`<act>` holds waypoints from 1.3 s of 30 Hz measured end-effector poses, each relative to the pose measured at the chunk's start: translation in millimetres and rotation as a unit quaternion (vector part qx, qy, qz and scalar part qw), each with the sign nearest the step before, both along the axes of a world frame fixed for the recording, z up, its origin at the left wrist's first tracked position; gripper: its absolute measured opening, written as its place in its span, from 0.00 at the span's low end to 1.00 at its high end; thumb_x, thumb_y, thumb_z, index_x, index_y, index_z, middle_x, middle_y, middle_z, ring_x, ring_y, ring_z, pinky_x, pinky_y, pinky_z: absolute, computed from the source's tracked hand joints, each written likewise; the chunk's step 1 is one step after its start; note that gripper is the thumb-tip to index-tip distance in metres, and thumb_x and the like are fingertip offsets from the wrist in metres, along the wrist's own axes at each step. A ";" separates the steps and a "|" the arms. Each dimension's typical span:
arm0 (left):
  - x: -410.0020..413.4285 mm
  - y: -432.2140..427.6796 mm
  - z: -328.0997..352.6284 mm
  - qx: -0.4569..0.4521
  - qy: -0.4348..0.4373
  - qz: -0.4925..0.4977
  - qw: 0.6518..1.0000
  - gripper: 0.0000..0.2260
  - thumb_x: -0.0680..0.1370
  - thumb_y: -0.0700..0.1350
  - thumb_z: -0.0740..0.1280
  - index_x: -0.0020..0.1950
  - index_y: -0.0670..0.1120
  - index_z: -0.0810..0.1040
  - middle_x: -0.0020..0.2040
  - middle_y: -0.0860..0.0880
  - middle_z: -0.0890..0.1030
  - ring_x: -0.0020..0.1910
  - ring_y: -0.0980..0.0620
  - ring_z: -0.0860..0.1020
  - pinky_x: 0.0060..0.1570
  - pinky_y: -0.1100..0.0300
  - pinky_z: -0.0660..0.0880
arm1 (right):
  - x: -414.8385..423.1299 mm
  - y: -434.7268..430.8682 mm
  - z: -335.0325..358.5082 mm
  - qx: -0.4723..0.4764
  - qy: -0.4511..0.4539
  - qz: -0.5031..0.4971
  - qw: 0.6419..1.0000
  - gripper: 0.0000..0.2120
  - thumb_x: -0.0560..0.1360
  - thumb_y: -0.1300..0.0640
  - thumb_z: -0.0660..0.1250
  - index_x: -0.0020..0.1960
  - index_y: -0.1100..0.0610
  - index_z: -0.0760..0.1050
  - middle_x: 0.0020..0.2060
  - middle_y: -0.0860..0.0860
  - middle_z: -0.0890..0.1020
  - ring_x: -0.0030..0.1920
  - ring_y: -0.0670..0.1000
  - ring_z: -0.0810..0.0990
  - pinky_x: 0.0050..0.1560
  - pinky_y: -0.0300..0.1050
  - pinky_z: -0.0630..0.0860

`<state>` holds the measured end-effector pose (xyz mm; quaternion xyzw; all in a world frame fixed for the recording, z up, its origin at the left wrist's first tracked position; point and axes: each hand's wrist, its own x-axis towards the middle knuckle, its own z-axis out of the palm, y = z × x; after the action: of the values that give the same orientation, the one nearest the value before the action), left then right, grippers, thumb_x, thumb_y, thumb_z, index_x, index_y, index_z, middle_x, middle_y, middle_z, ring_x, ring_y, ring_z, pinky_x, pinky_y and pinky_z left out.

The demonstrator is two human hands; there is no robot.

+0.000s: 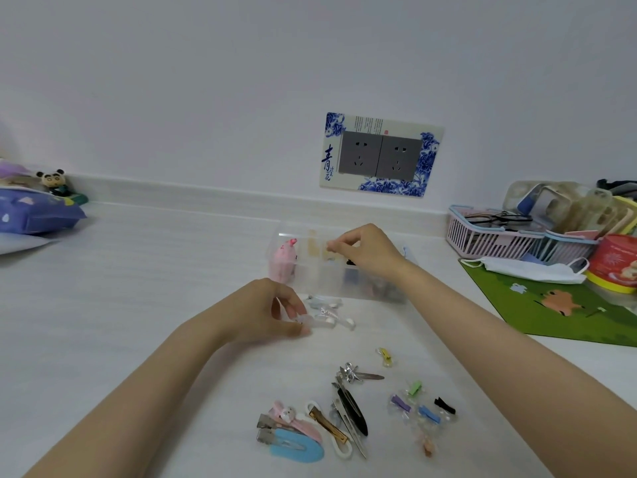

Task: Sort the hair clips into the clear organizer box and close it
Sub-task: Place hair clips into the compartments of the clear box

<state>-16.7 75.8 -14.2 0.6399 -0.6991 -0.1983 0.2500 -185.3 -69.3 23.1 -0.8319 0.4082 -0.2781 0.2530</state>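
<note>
The clear organizer box (320, 281) stands open on the white table, with a pink plush clip (283, 263) in its left compartment and darker clips on its right side. My right hand (365, 250) hovers over the box, fingertips pinched on something small and pale. My left hand (272, 310) pinches a translucent white clip (319, 322) in front of the box, beside other white clips (325, 305). Nearer me lie several loose clips: a blue snap clip (296, 448), a black clip (353, 410), a silver bow clip (355, 372), a yellow one (385, 355) and small coloured ones (418, 405).
A green mat (551, 305) with a white face mask (531, 270) lies right, behind it pink baskets (496, 239) and a red tin (617, 263). A blue packet (38, 212) and a panda figure (55, 181) sit far left. Wall sockets (379, 157) are behind.
</note>
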 end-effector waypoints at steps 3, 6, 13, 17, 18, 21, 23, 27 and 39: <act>1.1 -0.9 -2.5 -0.002 0.013 0.001 1.000 0.10 0.68 0.55 0.73 0.46 0.54 0.83 0.37 0.59 0.79 0.31 0.63 0.73 0.33 0.72 0.69 | -5.4 9.7 0.9 -0.037 -0.030 -0.004 0.999 0.10 0.75 0.49 0.65 0.47 0.52 0.83 0.42 0.42 0.83 0.49 0.48 0.79 0.59 0.52 0.73; 3.1 -1.3 -1.2 -0.009 0.043 -0.003 0.999 0.04 0.72 0.52 0.70 0.43 0.54 0.83 0.31 0.60 0.78 0.32 0.62 0.72 0.35 0.71 0.69 | -16.1 33.5 1.9 -0.051 -0.115 0.030 0.992 0.07 0.75 0.52 0.67 0.48 0.53 0.82 0.42 0.39 0.82 0.50 0.45 0.79 0.57 0.43 0.75; -7.4 1.9 13.1 -0.023 0.225 -0.008 0.974 0.09 0.77 0.48 0.65 0.41 0.51 0.83 0.32 0.59 0.81 0.32 0.62 0.74 0.36 0.70 0.72 | -41.6 81.3 -17.3 0.016 -0.147 0.137 0.979 0.10 0.74 0.59 0.69 0.50 0.45 0.79 0.47 0.42 0.82 0.48 0.39 0.79 0.54 0.31 0.73; -12.3 0.5 7.3 -0.022 0.257 0.001 0.966 0.12 0.77 0.50 0.64 0.48 0.46 0.84 0.35 0.58 0.81 0.34 0.61 0.74 0.37 0.69 0.73 | -47.6 82.2 -20.2 0.063 -0.193 0.132 0.970 0.11 0.71 0.62 0.71 0.47 0.48 0.81 0.45 0.45 0.84 0.48 0.46 0.82 0.54 0.35 0.77; -13.8 -0.1 6.5 -0.027 0.258 0.004 0.966 0.12 0.77 0.50 0.64 0.48 0.45 0.84 0.34 0.58 0.81 0.34 0.61 0.75 0.37 0.69 0.73 | -48.5 82.0 -20.5 0.075 -0.206 0.130 0.967 0.10 0.71 0.63 0.71 0.47 0.49 0.81 0.45 0.45 0.84 0.48 0.47 0.83 0.54 0.37 0.78; -19.0 -1.8 5.7 -0.061 0.260 0.016 0.963 0.13 0.76 0.51 0.63 0.47 0.45 0.83 0.33 0.59 0.81 0.33 0.62 0.75 0.36 0.69 0.73 | -48.9 80.6 -20.5 0.090 -0.233 0.126 0.960 0.08 0.70 0.65 0.71 0.46 0.54 0.82 0.42 0.48 0.84 0.43 0.45 0.83 0.51 0.37 0.79; -20.1 -2.9 4.6 -0.090 0.248 0.024 0.964 0.15 0.75 0.54 0.61 0.49 0.46 0.83 0.37 0.56 0.82 0.34 0.61 0.75 0.36 0.68 0.73 | -46.7 77.2 -15.9 0.091 -0.254 0.114 0.956 0.06 0.70 0.66 0.71 0.45 0.57 0.82 0.39 0.46 0.84 0.40 0.42 0.82 0.47 0.33 0.78; -12.7 -7.1 -3.5 -0.129 0.177 0.061 0.974 0.12 0.76 0.56 0.62 0.52 0.53 0.80 0.47 0.54 0.82 0.43 0.56 0.78 0.42 0.68 0.72 | -39.5 53.8 2.4 0.054 -0.283 0.037 0.957 0.04 0.70 0.62 0.72 0.40 0.54 0.80 0.34 0.46 0.83 0.32 0.39 0.79 0.39 0.31 0.75; -9.2 -9.3 -11.2 -0.091 0.043 0.009 0.995 0.15 0.78 0.51 0.62 0.63 0.50 0.76 0.59 0.57 0.77 0.56 0.61 0.72 0.48 0.81 0.63 | -12.2 12.9 -5.2 -0.019 -0.096 -0.051 0.994 0.11 0.70 0.45 0.70 0.39 0.52 0.83 0.38 0.47 0.85 0.41 0.49 0.81 0.46 0.45 0.77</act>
<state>-25.9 66.5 -25.4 0.6116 -0.6970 -0.1591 0.3389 -197.6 -56.5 17.8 -0.7838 0.4188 -0.3772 0.2607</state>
